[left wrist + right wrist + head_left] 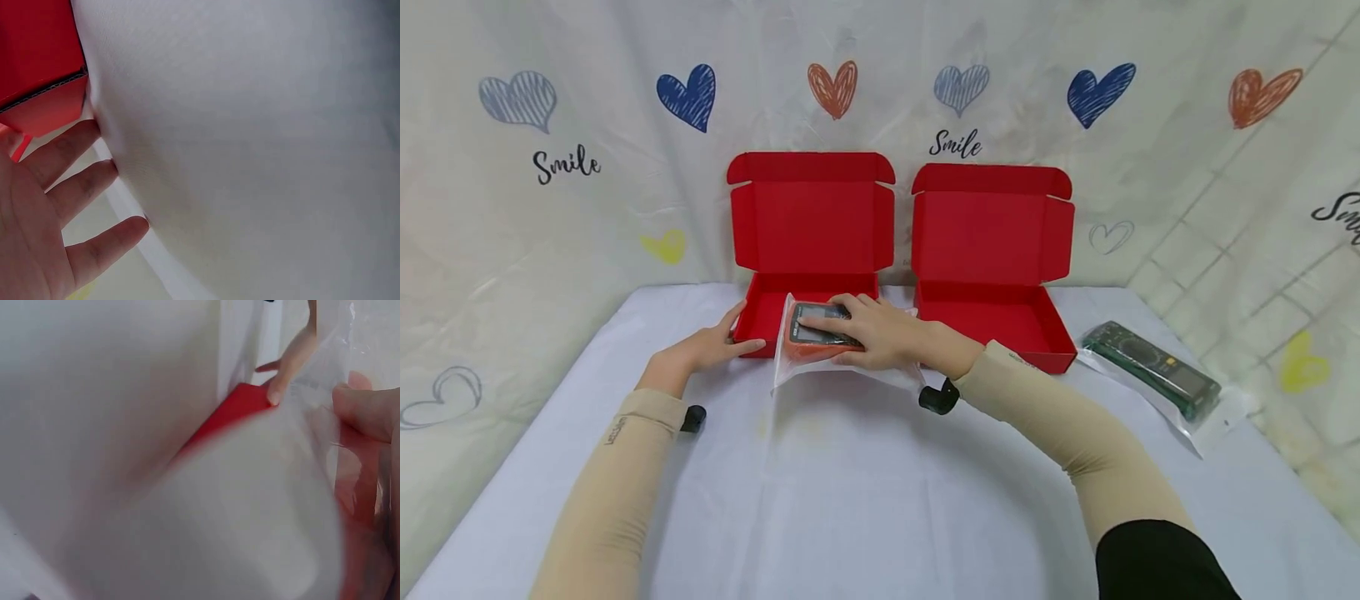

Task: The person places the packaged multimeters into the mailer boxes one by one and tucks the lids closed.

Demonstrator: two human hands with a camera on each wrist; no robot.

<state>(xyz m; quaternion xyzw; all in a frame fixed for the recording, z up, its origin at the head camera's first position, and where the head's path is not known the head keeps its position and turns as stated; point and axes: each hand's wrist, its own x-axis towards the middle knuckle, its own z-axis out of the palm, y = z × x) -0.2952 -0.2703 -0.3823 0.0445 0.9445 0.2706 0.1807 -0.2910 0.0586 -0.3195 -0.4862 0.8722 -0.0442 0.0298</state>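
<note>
An orange-cased multimeter (808,329) in a clear plastic bag (880,377) is held by my right hand (880,332), its fingers across the dark face and its thumb at the near side. In the head view the bag overlaps the front of the left red box (763,298), whose lid stands up. My left hand (706,348) touches that box's front left corner, thumb at the front wall and fingers along the side. The left wrist view shows three of its fingers (84,187) spread and nearly straight beside the red cardboard (44,56). Blurred plastic (250,506) fills much of the right wrist view.
A second red box (1000,308) with a raised lid stands to the right, partly behind my right forearm. Further right a dark green multimeter (1153,367) lies bagged on the white cloth (820,500). A curtain with printed hearts (850,25) hangs behind the boxes.
</note>
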